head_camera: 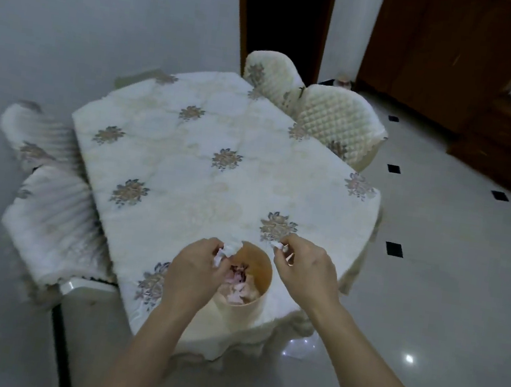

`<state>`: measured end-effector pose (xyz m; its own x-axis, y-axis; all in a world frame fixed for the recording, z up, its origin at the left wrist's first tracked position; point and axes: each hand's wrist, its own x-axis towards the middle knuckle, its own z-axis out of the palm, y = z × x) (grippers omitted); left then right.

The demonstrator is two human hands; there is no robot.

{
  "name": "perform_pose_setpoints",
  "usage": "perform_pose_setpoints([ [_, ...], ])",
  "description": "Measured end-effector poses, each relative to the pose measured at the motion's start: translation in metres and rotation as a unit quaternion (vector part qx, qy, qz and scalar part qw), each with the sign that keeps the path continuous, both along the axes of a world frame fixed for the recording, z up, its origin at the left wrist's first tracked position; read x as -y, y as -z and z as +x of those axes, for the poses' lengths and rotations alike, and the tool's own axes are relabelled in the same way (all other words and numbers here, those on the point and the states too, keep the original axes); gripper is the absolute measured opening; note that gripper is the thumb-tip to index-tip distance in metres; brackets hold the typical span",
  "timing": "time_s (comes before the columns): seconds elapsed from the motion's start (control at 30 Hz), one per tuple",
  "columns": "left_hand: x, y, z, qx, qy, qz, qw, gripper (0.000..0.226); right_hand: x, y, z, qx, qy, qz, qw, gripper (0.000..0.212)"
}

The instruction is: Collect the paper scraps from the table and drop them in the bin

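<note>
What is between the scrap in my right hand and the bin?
Nothing visible. The right hand pinches the scrap beside the bin, whose right side is open; the left hand holds paper over its left.

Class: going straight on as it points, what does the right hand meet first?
The right hand, pinching a paper scrap, probably meets the bin's rim first; depth is unclear, perhaps the tablecloth beyond.
</note>
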<state>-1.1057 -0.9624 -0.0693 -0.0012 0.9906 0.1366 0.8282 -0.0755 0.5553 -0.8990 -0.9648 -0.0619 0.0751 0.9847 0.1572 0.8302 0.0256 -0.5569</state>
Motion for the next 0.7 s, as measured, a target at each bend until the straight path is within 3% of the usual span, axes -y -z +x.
perform_pose_setpoints([
  [0.17, 0.000, 0.003, -0.010, -0.021, -0.008, -0.015, 1.000, 0.014, -0.009, -0.003, -0.028, 0.008, -0.059, -0.019, 0.998, 0.017],
  [0.37, -0.008, 0.007, -0.001, -0.107, -0.005, -0.040, 0.993, 0.026, -0.011, -0.003, -0.036, 0.033, -0.084, -0.027, 0.996, 0.019],
  [0.53, -0.008, 0.012, 0.001, -0.160, 0.025, -0.087, 0.983, 0.055, -0.015, 0.007, -0.032, 0.110, -0.136, -0.095, 0.980, 0.030],
  [0.7, -0.005, 0.018, -0.002, -0.169, 0.027, -0.016, 0.985, 0.058, -0.013, 0.017, -0.029, 0.178, -0.131, -0.068, 0.973, 0.033],
])
